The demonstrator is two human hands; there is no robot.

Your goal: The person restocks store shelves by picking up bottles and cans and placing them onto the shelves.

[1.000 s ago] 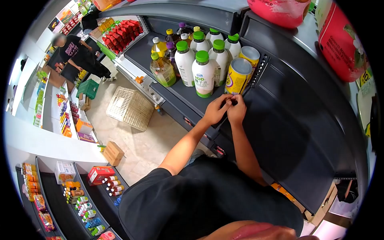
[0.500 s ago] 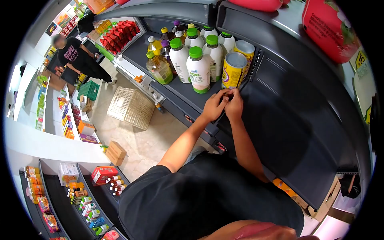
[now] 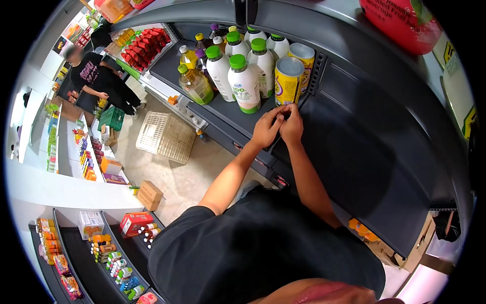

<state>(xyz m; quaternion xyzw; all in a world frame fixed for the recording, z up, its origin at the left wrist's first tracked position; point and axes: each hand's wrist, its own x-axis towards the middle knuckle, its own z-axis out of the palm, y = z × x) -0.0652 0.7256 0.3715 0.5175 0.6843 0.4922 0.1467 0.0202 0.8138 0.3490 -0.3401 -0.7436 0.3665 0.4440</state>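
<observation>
My left hand (image 3: 267,128) and my right hand (image 3: 291,124) meet over the front of the dark shelf (image 3: 344,152). Their fingers are curled and pressed together at the tips, and whatever they may hold is hidden. Just beyond the fingertips stands a yellow can (image 3: 288,87) with a grey lid, and a second yellow can (image 3: 302,54) is behind it. Left of the cans, a white bottle with a green cap (image 3: 244,88) fronts several similar bottles. A bottle of yellow-green drink (image 3: 195,87) stands farther left, with darker bottles behind.
A cream plastic basket (image 3: 164,138) sits on the floor to the left, with a cardboard box (image 3: 150,195) nearer me. Another person (image 3: 96,76) in black stands beyond, by a green crate (image 3: 112,116). Red packets (image 3: 147,48) fill the shelf's far end. Large pink-red containers (image 3: 402,25) are overhead.
My view has shifted a little, so the shelf goods appear slightly left and higher. My hands stay together, fingers more closed over each other. The other person's arm has moved lower.
</observation>
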